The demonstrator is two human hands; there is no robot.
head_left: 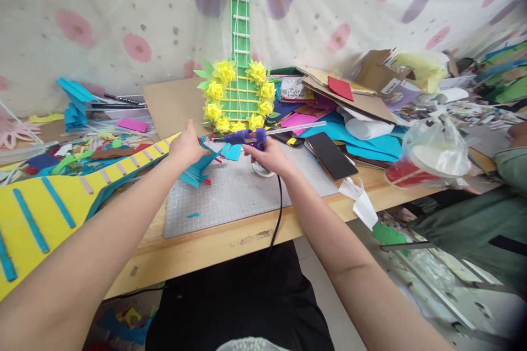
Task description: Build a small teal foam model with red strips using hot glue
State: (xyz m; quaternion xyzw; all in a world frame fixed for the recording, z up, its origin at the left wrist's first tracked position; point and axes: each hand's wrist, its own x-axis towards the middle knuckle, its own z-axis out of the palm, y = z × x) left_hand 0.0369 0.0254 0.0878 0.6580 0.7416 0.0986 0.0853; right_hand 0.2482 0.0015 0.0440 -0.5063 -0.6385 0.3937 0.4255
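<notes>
You look to be mid glue-up at the head end: your right grip (267, 154) is wrapped round the purple glue gun (244, 137), front end pointing left toward the work, clear glue stick (298, 128) out the back. Trigger's hidden, so can't tell if it's squeezed. Your left grip (186, 145) is closed on the blue end piece (197, 171) of the yellow paper guitar (78, 200), which runs from the left side of view to over the cutting mat (230, 205) on the desk (197, 249). No glue bead visible from here. Next move calls for a steady left hold, tip brought onto the joint, skin kept off hot metal — and watch the black cord (280, 208), it drops over the front edge.
</notes>
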